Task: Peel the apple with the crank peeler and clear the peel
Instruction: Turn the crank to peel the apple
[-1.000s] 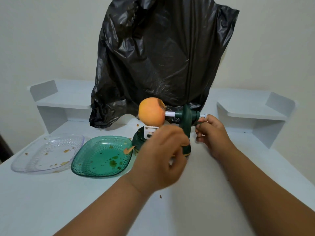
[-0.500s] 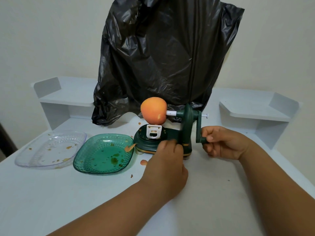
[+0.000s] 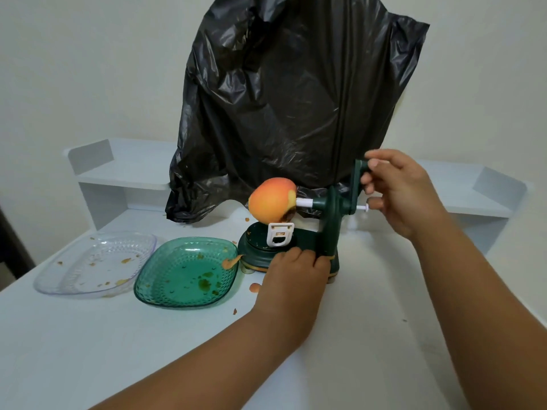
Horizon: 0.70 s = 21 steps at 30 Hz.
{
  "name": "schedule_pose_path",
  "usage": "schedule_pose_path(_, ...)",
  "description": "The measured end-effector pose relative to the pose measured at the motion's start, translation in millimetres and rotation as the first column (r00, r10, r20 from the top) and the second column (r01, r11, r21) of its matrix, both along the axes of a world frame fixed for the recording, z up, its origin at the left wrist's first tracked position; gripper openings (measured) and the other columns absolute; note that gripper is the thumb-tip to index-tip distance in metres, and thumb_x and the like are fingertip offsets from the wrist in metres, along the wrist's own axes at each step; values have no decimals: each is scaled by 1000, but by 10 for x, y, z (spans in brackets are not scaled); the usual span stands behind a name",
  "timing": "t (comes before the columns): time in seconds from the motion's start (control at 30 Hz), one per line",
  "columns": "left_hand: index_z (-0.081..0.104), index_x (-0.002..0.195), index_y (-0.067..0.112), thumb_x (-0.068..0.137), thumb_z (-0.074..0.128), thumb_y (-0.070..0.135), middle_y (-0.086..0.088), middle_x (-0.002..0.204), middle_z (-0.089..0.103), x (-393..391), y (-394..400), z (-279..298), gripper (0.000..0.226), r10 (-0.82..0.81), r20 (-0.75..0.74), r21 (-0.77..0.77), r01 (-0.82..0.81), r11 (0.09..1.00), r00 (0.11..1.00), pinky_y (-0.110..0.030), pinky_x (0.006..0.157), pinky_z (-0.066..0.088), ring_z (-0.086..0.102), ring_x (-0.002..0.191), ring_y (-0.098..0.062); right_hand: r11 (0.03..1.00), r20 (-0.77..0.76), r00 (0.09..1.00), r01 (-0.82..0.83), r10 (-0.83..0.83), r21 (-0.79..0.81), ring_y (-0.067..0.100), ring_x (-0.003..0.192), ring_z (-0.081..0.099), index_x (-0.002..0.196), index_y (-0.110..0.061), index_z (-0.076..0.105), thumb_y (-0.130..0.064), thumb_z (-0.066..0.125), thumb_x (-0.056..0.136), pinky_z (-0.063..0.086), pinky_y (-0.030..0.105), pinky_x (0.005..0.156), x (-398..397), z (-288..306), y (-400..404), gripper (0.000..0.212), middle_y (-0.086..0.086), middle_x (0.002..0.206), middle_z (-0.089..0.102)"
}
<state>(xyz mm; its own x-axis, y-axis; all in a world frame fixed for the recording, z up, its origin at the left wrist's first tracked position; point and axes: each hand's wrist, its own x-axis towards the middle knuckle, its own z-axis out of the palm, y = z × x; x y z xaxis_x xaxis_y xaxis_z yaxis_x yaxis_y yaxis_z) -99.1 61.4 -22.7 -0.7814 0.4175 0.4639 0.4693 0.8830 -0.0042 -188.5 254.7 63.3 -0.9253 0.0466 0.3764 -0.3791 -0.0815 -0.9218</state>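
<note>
Left hand point(image 3: 296, 270) clamps the green crank peeler point(image 3: 325, 232) at its base — right hand point(image 3: 399, 193) grips the crank handle point(image 3: 359, 176), raised high. Apple point(image 3: 272, 199) sits skewered above the white blade — green dish point(image 3: 186, 273) alongside.

The crank peeler point(image 3: 322, 232) is a deep bottle green all over, with a thin gold-ish band round its base, a white blade holder and a white spindle. The apple point(image 3: 272, 199) on it is orange-red fading to yellow on the side facing the peeler's upright. Just left of the peeler is a see-through teal dish point(image 3: 189, 272) with a diamond-cut texture and brownish-green smears. Further left is a clear colourless dish point(image 3: 97, 263), same sort of pattern, with orange flecks. Behind the peeler is a glossy black bin bag point(image 3: 284, 99). The table point(image 3: 88, 350) is plain white, with orange peel scraps point(image 3: 254, 287) by the peeler's base.
</note>
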Motion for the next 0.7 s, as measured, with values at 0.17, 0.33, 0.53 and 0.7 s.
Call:
schedule_pose_path(0.17, 52, 124, 12, 84, 48, -2, -8, 120, 56, 6, 1, 26, 42, -25, 22, 23, 25, 999, 999, -33, 83, 40, 47, 106, -26, 904, 129, 957, 193, -258, 381, 11, 67, 67, 88, -28, 69, -20, 55, 95, 48, 27, 50, -72, -324, -24, 18, -2, 79, 74)
schedule_pose_path(0.33, 60, 115, 16, 82, 57, 2, -2, 111, 62, 54, 6, 64, 36, 17, 23, 14, -17, 1000, 1000, -29, 76, 45, 53, 100, -22, 893, 486, 866, -305, 116, 331, 21, 59, 66, 75, -16, 66, -18, 63, 93, 46, 25, 45, 56, -490, 193, 18, 19, 76, 71)
schedule_pose_path(0.53, 50, 125, 14, 87, 47, 1, -5, 125, 53, 11, 15, 23, 41, -17, 34, 3, 17, 1000, 999, -32, 85, 40, 43, 109, -23, 716, 500, 604, -696, 621, -48, 13, 40, 53, 77, -3, 61, -20, 88, 64, 43, 16, 36, 224, -287, 273, 35, 14, 55, 59)
schedule_pose_path(0.7, 52, 123, 14, 86, 46, 0, -5, 122, 53, -17, 2, 9, 39, -21, 41, 2, 21, 1000, 999, -32, 88, 39, 43, 109, -23, 894, 0, 902, -429, 433, -130, 9, 46, 43, 78, -14, 64, -14, 71, 80, 36, 15, 38, 181, 14, 65, 8, 1, 56, 53)
